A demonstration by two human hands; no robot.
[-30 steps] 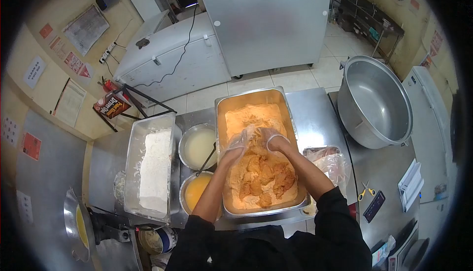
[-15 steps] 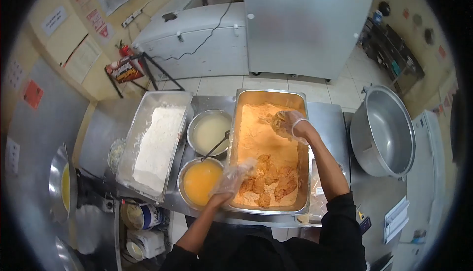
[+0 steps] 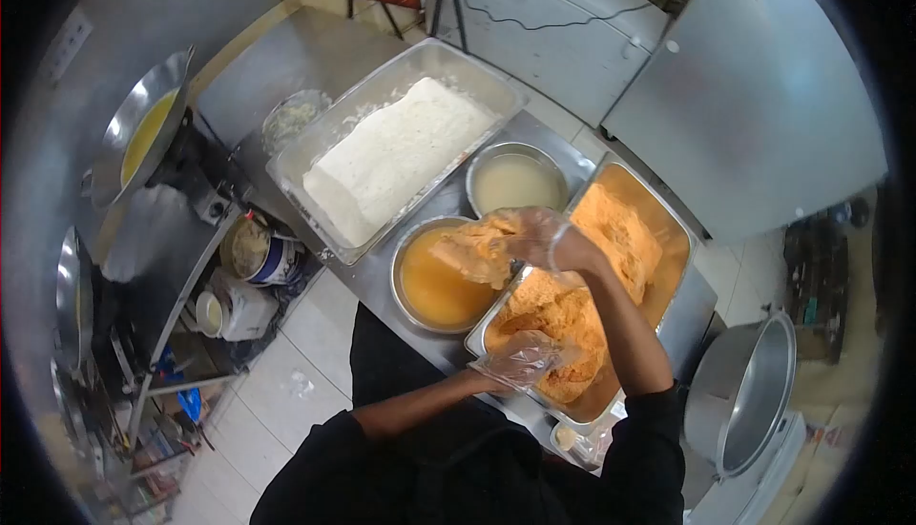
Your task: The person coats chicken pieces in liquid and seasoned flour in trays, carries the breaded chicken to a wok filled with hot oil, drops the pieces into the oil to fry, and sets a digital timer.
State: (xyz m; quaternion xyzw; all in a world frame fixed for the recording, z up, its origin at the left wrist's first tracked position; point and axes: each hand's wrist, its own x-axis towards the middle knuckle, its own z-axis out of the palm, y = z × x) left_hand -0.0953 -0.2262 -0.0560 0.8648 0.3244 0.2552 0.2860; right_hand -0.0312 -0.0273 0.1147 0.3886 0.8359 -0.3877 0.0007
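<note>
My right hand (image 3: 544,237), in a clear plastic glove, holds an orange-coated piece (image 3: 480,250) over the bowl of orange liquid (image 3: 434,282). My left hand (image 3: 523,361), also gloved, is low at the near left corner of the steel tray (image 3: 676,282) of orange flour, its fingers curled at the coated pieces (image 3: 572,372); whether it grips one is hidden. Behind the orange bowl stands a bowl of pale liquid (image 3: 518,185). A long tray (image 3: 355,248) of white flour (image 3: 401,148) lies to the left.
At the left are a wok with yellow oil (image 3: 148,139) and a shelf holding tubs (image 3: 253,248). A large metal pot (image 3: 741,396) stands at the right. A white chest freezer (image 3: 553,20) and a tall steel cabinet (image 3: 744,96) are beyond the table.
The view has swung left. My right hand has moved from the orange flour to above the orange bowl with a coated piece. My left hand has gone to the tray's near corner.
</note>
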